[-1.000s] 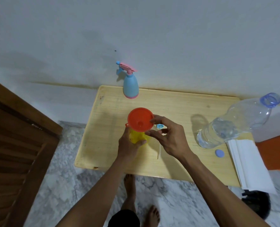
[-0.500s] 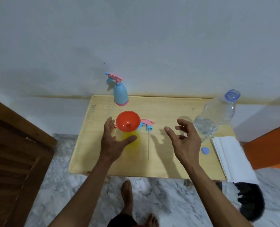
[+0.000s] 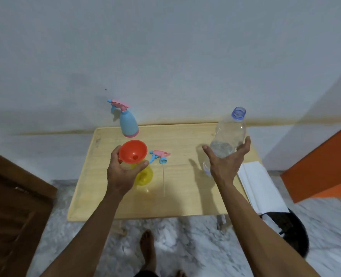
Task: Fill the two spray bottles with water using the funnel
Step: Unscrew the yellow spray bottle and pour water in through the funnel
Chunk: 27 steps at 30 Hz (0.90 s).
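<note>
An orange funnel (image 3: 133, 150) sits in the neck of the yellow spray bottle (image 3: 144, 175) on the wooden table (image 3: 185, 198). My left hand (image 3: 123, 172) is wrapped around that bottle just under the funnel. The bottle's pink and blue spray head (image 3: 159, 154) lies loose beside it, its thin tube pointing toward me. A blue spray bottle (image 3: 128, 124) with its head on stands at the table's far edge. My right hand (image 3: 225, 164) is spread open around the lower part of the uncapped clear water bottle (image 3: 230, 132); I cannot tell whether it is gripping the bottle.
A stack of white paper (image 3: 259, 186) lies at the table's right edge. An orange block (image 3: 321, 166) stands to the right and a brown wooden door (image 3: 12, 206) to the left. A white wall runs behind the table. My bare feet (image 3: 148, 248) are on the marble floor below.
My left hand has gone from open beside the yellow bottle to closed around it. My right hand has moved right, from mid-table up to the water bottle.
</note>
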Each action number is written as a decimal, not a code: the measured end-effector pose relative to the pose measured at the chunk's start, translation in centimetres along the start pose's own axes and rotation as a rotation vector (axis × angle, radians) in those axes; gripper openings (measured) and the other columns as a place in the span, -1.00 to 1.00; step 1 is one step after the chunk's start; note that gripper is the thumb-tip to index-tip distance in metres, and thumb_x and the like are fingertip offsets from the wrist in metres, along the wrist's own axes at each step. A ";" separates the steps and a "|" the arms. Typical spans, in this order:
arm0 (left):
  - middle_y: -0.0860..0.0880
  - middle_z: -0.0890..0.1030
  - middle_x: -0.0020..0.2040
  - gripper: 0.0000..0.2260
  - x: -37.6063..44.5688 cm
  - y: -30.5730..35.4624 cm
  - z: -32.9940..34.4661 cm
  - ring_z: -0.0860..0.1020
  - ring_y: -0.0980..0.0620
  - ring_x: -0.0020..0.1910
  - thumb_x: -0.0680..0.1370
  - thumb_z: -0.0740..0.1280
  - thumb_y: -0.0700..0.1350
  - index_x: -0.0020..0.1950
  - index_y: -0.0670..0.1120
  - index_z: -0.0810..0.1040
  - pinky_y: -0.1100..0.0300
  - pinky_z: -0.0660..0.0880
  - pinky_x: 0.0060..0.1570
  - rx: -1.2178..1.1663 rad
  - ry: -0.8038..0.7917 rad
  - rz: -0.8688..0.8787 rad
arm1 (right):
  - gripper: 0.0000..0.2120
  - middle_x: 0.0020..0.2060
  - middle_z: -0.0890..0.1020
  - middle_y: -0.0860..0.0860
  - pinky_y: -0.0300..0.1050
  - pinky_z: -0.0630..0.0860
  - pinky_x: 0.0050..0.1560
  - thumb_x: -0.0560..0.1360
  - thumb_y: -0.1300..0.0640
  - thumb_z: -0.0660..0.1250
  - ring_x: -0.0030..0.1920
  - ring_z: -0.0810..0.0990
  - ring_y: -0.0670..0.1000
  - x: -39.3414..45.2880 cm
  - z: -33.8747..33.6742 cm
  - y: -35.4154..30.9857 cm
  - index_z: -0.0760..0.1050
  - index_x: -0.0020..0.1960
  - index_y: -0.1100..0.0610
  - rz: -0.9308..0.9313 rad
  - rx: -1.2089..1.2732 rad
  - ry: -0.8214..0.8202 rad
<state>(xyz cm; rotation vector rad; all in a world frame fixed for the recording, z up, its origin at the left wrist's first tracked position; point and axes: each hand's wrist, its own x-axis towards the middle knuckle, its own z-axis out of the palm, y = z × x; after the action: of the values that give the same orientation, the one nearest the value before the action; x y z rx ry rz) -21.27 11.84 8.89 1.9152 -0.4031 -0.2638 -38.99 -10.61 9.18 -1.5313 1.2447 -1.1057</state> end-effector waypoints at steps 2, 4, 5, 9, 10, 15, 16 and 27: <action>-0.02 0.49 0.32 -0.08 -0.2 0.0 0.0 0.48 -0.07 0.33 0.27 0.63 0.14 0.53 0.03 0.28 -0.02 0.46 0.29 -0.001 0.012 -0.005 | 0.19 0.52 0.31 0.04 -0.10 0.32 0.29 0.23 -0.07 0.70 0.46 0.35 0.06 0.5 0.2 0.3 -0.01 0.60 -0.02 -0.001 0.021 -0.007; -0.05 0.49 0.35 -0.07 -0.3 0.1 0.1 0.49 -0.08 0.34 0.27 0.62 0.15 0.54 0.05 0.27 -0.07 0.47 0.31 -0.008 0.024 -0.009 | 0.15 0.50 0.35 0.03 -0.12 0.34 0.25 0.24 -0.04 0.69 0.42 0.40 0.04 0.9 0.3 0.6 0.02 0.59 -0.04 -0.011 0.029 -0.009; -0.04 0.49 0.35 -0.08 -0.3 0.2 0.1 0.49 -0.07 0.34 0.27 0.63 0.14 0.54 0.06 0.27 -0.06 0.47 0.31 -0.010 0.029 -0.008 | 0.12 0.48 0.38 0.03 -0.12 0.36 0.24 0.25 -0.04 0.68 0.40 0.41 0.03 1.2 0.3 0.8 0.03 0.58 -0.05 -0.023 0.029 -0.010; 0.02 0.50 0.33 -0.13 -0.3 0.3 0.1 0.51 -0.04 0.32 0.29 0.65 0.12 0.51 0.10 0.30 -0.01 0.49 0.29 -0.015 0.033 0.001 | -0.07 0.34 0.51 0.04 -0.06 0.43 0.17 0.38 -0.04 0.60 0.32 0.51 0.10 2.0 0.4 1.2 0.08 0.54 -0.08 -0.045 0.015 -0.014; 0.00 0.51 0.33 -0.13 -0.3 0.2 0.1 0.51 -0.04 0.31 0.28 0.64 0.14 0.50 0.10 0.31 -0.02 0.50 0.29 -0.013 0.030 0.001 | -0.10 0.31 0.53 0.04 -0.04 0.45 0.17 0.39 -0.03 0.58 0.30 0.52 0.10 2.1 0.4 1.2 0.10 0.54 -0.07 -0.046 0.018 -0.013; -0.01 0.52 0.32 -0.11 -0.5 0.4 0.3 0.51 -0.03 0.31 0.25 0.61 0.19 0.50 0.08 0.33 0.00 0.51 0.27 -0.027 0.018 -0.012 | -0.15 0.30 0.55 0.02 -0.14 0.42 0.11 0.41 -0.01 0.57 0.29 0.53 0.05 2.0 -0.4 1.6 0.13 0.51 -0.11 -0.086 0.011 -0.047; 0.00 0.52 0.32 -0.10 -0.6 0.5 0.5 0.52 -0.02 0.30 0.23 0.60 0.22 0.50 0.07 0.33 0.00 0.51 0.27 -0.028 0.014 -0.009 | -0.16 0.29 0.55 0.02 -0.15 0.42 0.10 0.41 -0.01 0.57 0.28 0.54 0.05 1.8 -0.7 1.6 0.13 0.51 -0.11 -0.103 0.009 -0.048; 0.01 0.54 0.26 -0.17 0.1 0.7 -0.9 0.53 -0.04 0.27 0.28 0.61 0.17 0.48 0.05 0.36 -0.08 0.53 0.27 -0.057 0.044 0.001 | -0.28 0.17 0.60 0.00 -0.05 0.60 0.07 0.43 -0.08 0.48 0.03 0.66 -0.09 -0.6 0.2 -8.8 0.25 0.45 0.09 -0.400 0.226 -0.148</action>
<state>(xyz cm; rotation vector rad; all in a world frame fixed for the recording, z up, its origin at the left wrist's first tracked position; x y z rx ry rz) -20.98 12.33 9.87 1.8616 -0.3628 -0.2297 -36.85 -8.78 17.53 -1.6910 0.7022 -1.3087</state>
